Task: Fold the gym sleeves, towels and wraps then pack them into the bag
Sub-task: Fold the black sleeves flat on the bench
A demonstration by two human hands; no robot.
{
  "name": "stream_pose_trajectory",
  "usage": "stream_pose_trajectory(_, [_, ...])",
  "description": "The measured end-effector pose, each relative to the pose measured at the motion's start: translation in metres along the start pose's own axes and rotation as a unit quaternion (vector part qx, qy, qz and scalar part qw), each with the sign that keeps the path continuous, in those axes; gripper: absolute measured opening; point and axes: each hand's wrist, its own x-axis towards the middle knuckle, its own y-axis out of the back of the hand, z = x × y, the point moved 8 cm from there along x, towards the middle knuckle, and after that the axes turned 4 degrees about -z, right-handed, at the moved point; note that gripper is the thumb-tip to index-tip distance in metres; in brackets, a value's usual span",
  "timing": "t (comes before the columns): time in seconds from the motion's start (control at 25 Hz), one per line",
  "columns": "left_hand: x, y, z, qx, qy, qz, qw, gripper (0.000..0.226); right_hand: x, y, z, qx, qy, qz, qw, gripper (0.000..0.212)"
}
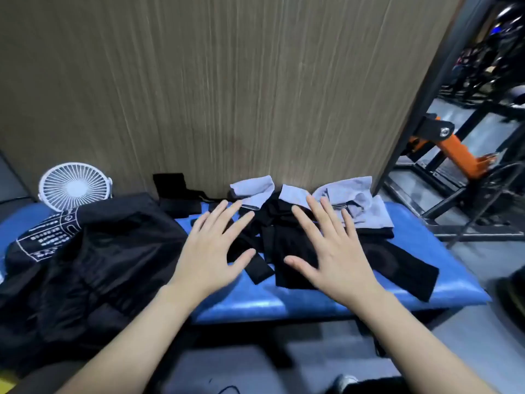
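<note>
A heap of black sleeves and wraps (272, 231) lies on a blue padded bench (255, 300). Pale grey towels (349, 200) sit crumpled behind the heap against the wall, with another grey towel (252, 190) to their left. A long black sleeve (397, 265) stretches toward the bench's right end. My left hand (211, 248) hovers flat with fingers spread over the heap's left side. My right hand (332, 245) does the same over its right side. Neither hand holds anything. A black bag (93, 265) with white print slumps at the left end of the bench.
A small white fan (74, 185) stands at the back left beside the bag. More black wraps (176, 194) lie against the wood-grain wall (227, 95). Black and orange gym equipment (454, 149) stands on the floor to the right.
</note>
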Motion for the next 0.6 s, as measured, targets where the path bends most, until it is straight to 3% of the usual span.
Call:
stream_pose_trajectory(0.2, [0.003, -0.078, 0.018, -0.009, -0.037, -0.118, 0.992, 0.075, -0.051, -0.109, 0.037, 0.006, -0.062, -0.161, 0.985, 0.095])
stream_pose_trajectory(0.36, [0.000, -0.120, 0.039, -0.015, -0.067, -0.179, 0.981, 0.076, -0.057, -0.127, 0.035, 0.013, -0.043, -0.185, 0.982, 0.096])
stream_pose_trajectory(0.6, [-0.010, -0.129, 0.039, -0.020, -0.069, -0.183, 0.981, 0.076, -0.055, -0.134, 0.037, 0.035, -0.042, -0.204, 0.978, 0.099])
